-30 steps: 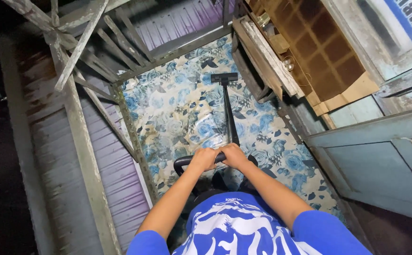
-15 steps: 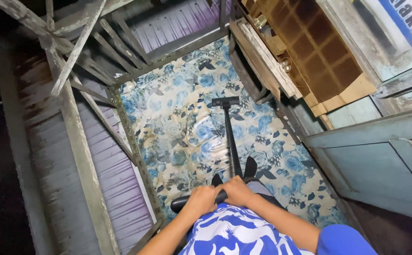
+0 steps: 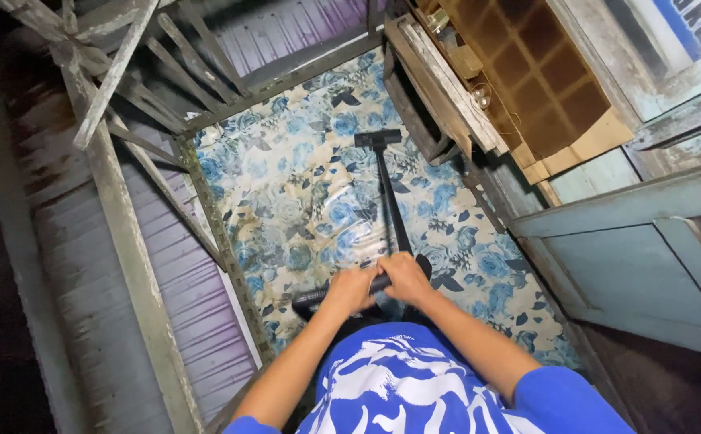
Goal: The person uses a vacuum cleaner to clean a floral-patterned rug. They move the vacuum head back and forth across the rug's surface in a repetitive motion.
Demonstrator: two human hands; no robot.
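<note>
Both arms reach toward 12 o'clock, left hand (image 3: 350, 291) and right hand (image 3: 405, 277) fisted, side by side, touching.

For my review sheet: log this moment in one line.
left hand: grips pump handle | right hand: grips handle | pump: upright on floral floor

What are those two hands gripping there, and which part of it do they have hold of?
Both the left hand and the right hand grip the black crossbar handle at the top of a floor pump, which stands upright on the blue flowered floor covering.
</note>
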